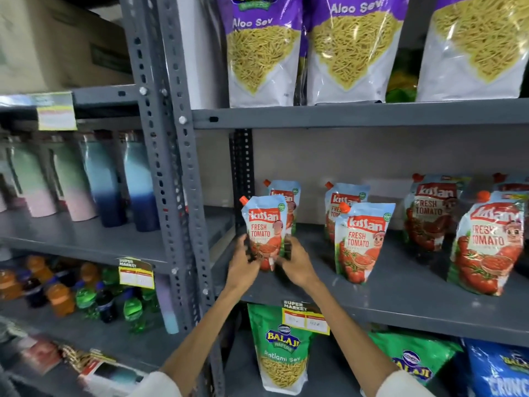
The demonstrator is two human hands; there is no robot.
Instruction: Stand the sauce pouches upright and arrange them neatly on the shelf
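Observation:
Several tomato sauce pouches with orange caps stand upright on the grey middle shelf [400,299]. The front left pouch [264,224] is held at its base by both hands: my left hand [243,263] on its left side, my right hand [296,263] on its right. It stands upright at the shelf's left end, its base hidden by my fingers. Directly behind it is another pouch [289,193]. To the right, a pouch [362,242] stands in front of another [342,200]. At the far right a pouch [489,242] stands before others [432,210].
Aloo sev bags [263,53] fill the shelf above. Snack bags [282,351] sit below, under a yellow price tag [305,318]. A perforated grey upright [174,167] borders the left. The neighbouring rack holds flasks [100,179] and drink bottles [86,296].

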